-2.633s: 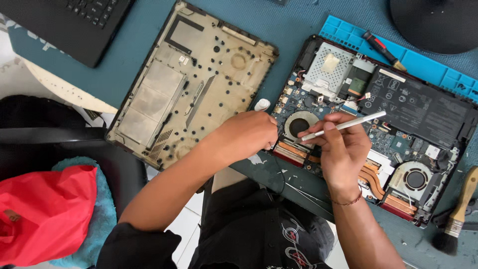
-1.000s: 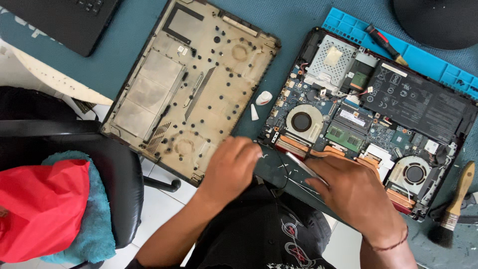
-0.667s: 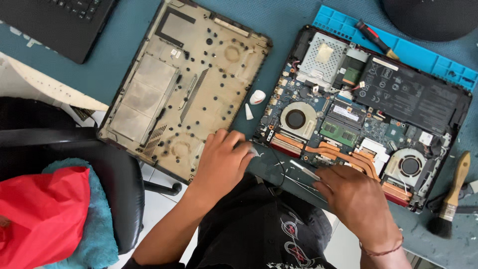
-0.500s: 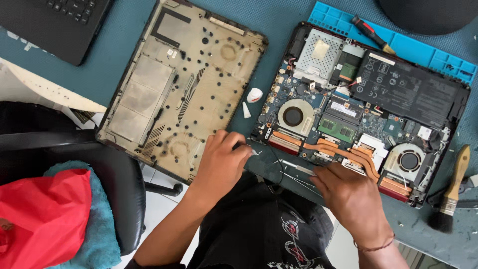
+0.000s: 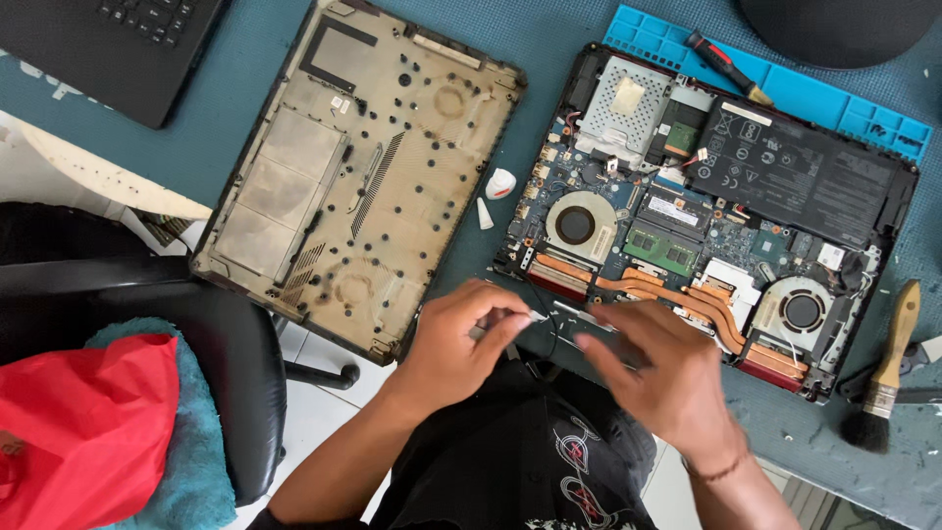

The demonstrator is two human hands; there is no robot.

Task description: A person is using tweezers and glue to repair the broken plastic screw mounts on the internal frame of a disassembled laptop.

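Note:
An opened laptop (image 5: 706,226) lies on the teal mat with its fans, copper heat pipes and black battery showing. My left hand (image 5: 456,344) is at the laptop's near left corner, its thumb and fingers pinched on a small thin light-coloured piece (image 5: 535,316). My right hand (image 5: 662,378) is blurred and hovers over the laptop's front edge, fingers pointing left toward that piece. Whether it holds anything is unclear. The removed bottom cover (image 5: 363,177) lies inside-up to the left.
A small white cap (image 5: 500,184) and white tip (image 5: 484,214) lie between cover and laptop. A brush (image 5: 883,383) rests at the right, a red-handled screwdriver (image 5: 726,67) on a blue tray (image 5: 834,98) behind. Black laptop (image 5: 118,39) top left; chair (image 5: 196,334) with red cloth (image 5: 88,422).
Both hands came down from the left fan to the laptop's front edge. The white pen-like tool the right hand held is no longer clearly seen. The left hand's fingers pinched together.

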